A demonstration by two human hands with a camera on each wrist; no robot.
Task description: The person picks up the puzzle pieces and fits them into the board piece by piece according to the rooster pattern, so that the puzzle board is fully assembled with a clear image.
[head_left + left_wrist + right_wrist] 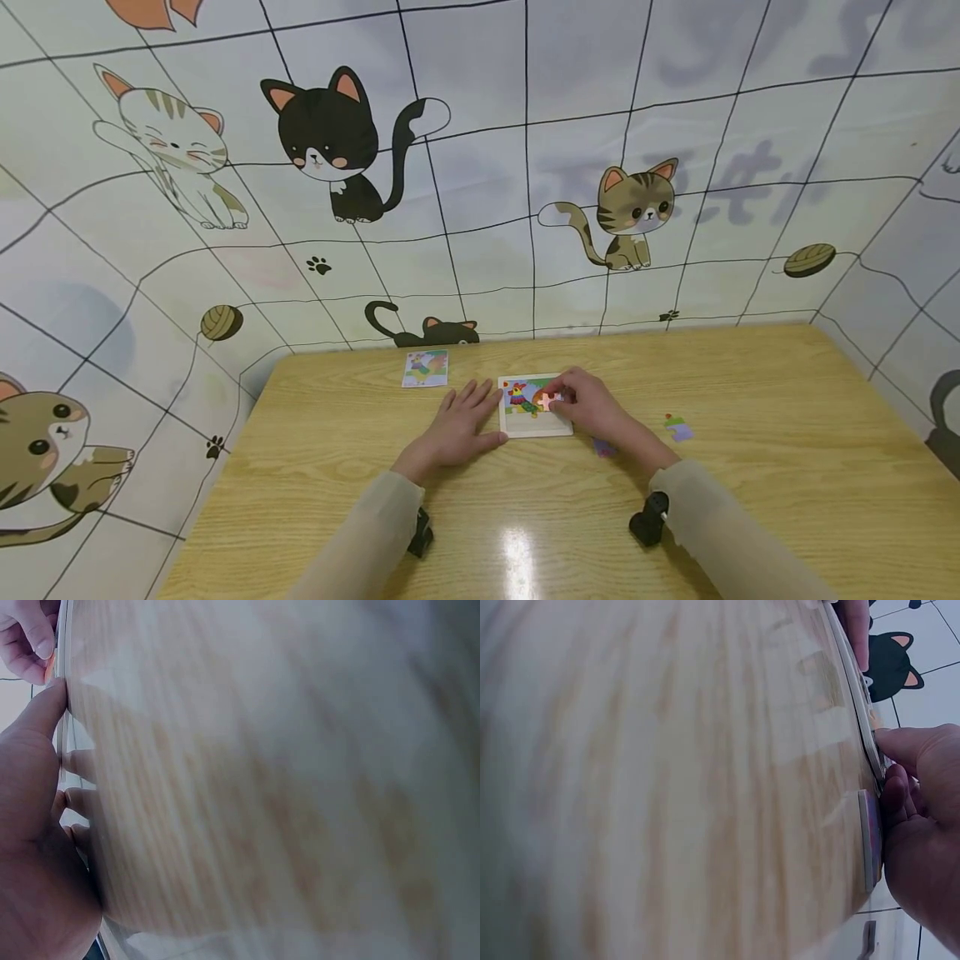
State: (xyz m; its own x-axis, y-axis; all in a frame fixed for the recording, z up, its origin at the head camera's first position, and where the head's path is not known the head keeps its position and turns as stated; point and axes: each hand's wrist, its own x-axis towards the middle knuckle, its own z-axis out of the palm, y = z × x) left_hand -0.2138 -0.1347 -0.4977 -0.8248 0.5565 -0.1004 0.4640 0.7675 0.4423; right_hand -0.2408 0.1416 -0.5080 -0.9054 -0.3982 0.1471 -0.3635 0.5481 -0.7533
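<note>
A small square puzzle tray (534, 427) with a colourful rooster picture lies on the wooden table (750, 392). My left hand (471, 410) rests flat beside the tray's left edge, fingers straight; in the left wrist view the thumb of my left hand (34, 795) touches the tray's rim (63, 742). My right hand (564, 398) is curled over the tray's right part and pinches a pink-orange puzzle piece (548, 402) down on the picture. In the right wrist view my right hand (919, 817) sits against the tray edge (853, 690), with a loose piece (868, 840) lying below it.
A picture card (425, 368) lies behind the tray to the left. A purple-green loose piece (678, 427) sits to the right, and another piece (603, 448) shows partly under my right wrist. Cat-patterned walls (480, 208) close in the table on three sides.
</note>
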